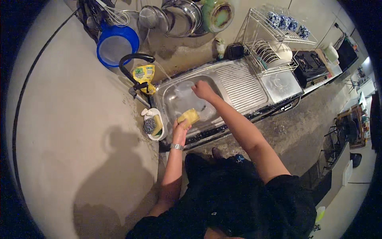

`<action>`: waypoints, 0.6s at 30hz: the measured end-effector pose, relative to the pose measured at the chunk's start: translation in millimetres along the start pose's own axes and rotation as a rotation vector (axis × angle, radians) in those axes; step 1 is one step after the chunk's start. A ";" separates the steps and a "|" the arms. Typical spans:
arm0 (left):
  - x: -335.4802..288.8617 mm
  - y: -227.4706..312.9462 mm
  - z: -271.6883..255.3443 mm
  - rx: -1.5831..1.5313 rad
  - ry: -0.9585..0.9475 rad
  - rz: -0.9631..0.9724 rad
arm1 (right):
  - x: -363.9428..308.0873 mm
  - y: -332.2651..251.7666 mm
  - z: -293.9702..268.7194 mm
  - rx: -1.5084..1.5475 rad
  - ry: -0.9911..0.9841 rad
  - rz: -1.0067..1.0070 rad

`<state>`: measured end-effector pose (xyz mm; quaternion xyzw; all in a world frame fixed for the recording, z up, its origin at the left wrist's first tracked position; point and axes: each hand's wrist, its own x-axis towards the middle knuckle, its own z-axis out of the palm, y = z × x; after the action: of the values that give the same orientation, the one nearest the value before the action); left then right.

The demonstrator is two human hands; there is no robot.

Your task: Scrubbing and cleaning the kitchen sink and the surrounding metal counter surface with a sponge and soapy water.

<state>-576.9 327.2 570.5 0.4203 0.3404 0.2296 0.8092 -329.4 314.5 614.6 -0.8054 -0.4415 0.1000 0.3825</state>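
Sponge [190, 116] in left fingers [182, 127], scourer [149, 126] in white caddy [154, 138]

Yel. sponge [189, 116] is tilted in L hand [180, 130].

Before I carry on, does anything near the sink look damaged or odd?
Yes: the round green vessel hanging above the sink has brown, rusty-looking patches, and the wall below it is blotched. The yellow sponge in the left hand shows nothing odd.
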 end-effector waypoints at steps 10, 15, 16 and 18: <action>4.2 -4.3 -19.1 -0.079 0.011 -0.006 | 2.2 -30.3 5.0 0.002 0.064 -0.080; 5.0 -2.3 -9.7 -0.056 0.025 -0.026 | 15.4 -42.6 9.0 0.067 0.025 -0.085; 4.0 -2.7 -11.6 -0.055 0.025 -0.030 | 14.3 -50.9 7.4 0.132 0.099 -0.011; 3.6 -1.9 -6.3 -0.056 0.001 -0.025 | 15.7 -47.9 9.2 0.143 0.084 -0.116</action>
<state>-579.0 331.9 565.1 0.3930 0.3395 0.2292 0.8232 -355.1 346.9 644.7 -0.7527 -0.4628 0.0751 0.4622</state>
